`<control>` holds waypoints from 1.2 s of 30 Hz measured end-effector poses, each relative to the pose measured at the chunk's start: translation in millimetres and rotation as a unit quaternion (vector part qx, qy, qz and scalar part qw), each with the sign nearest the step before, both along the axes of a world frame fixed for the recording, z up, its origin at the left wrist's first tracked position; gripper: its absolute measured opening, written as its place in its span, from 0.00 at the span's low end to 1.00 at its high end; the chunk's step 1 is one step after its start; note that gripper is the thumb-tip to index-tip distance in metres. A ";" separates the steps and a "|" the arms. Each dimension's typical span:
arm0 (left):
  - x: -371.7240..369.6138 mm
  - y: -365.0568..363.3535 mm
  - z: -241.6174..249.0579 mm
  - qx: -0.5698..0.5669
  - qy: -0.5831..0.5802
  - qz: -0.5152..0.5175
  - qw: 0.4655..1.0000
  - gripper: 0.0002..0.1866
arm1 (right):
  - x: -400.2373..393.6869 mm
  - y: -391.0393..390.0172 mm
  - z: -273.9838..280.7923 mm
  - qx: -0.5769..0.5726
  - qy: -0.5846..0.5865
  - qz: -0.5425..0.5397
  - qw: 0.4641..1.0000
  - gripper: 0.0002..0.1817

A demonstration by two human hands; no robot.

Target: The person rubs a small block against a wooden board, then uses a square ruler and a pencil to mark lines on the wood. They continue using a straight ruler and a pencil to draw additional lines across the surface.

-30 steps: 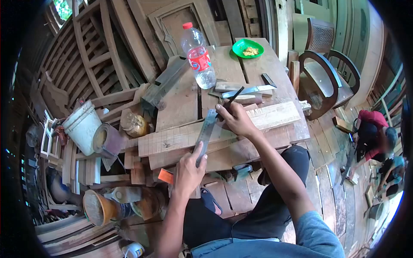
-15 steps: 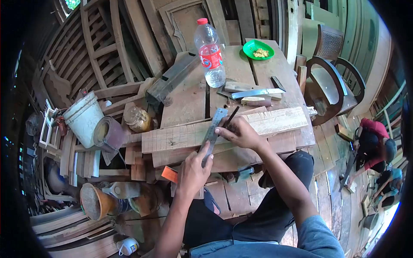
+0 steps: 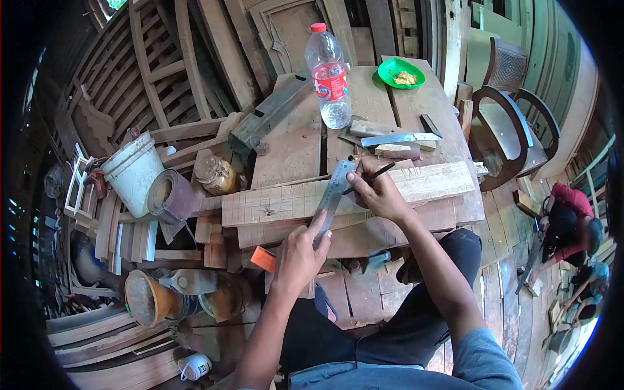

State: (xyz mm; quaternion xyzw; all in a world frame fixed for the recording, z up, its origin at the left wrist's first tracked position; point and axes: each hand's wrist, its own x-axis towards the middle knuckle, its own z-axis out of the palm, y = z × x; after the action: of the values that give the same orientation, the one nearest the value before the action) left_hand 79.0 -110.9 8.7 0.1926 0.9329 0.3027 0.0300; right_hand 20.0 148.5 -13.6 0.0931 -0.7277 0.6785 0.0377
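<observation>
A metal ruler (image 3: 335, 187) slants over a pale wooden plank (image 3: 273, 207) that carries several thin marked lines across its face. My left hand (image 3: 300, 259) is closed around the ruler's lower end, with the index finger stretched along it. Near the upper end, my right hand (image 3: 383, 196) pinches a slim dark pencil (image 3: 384, 169), and its thumb touches the ruler's edge. The pencil's lower tip is partly hidden by the fingers. Just left of my left hand, a flat orange piece (image 3: 263, 258) sticks out below the plank.
On the wooden table (image 3: 292, 156) stand a water bottle (image 3: 330, 81) and a green dish (image 3: 401, 73). Beyond the plank lies a try square (image 3: 400, 139) among wood offcuts. A white bucket (image 3: 133, 174) and a jar (image 3: 216, 175) are at left. Two people (image 3: 573, 221) crouch at far right.
The pencil has tipped from steep to nearly level in my right hand. Both hands remain at the ruler, while the whole view has shifted slightly.
</observation>
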 end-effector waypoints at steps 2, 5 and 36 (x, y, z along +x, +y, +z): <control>-0.9 -0.3 0.4 0.012 -0.001 -0.003 1.000 0.30 | 1.3 -1.0 1.7 0.010 0.004 -0.013 1.000 0.17; 0.7 3.3 9.8 0.013 -0.007 0.000 1.000 0.30 | 0.7 -4.6 3.8 0.089 0.011 -0.025 0.996 0.20; 2.0 5.3 10.5 -0.007 -0.009 0.013 1.000 0.24 | -4.2 -14.7 -7.2 0.200 0.108 0.007 0.974 0.19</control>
State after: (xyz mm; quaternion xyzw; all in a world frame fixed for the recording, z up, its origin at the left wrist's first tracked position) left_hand 81.0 -105.6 19.2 0.1772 0.9371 0.2986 0.0355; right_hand 15.8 133.8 -20.8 0.1763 -0.8397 0.5054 0.0915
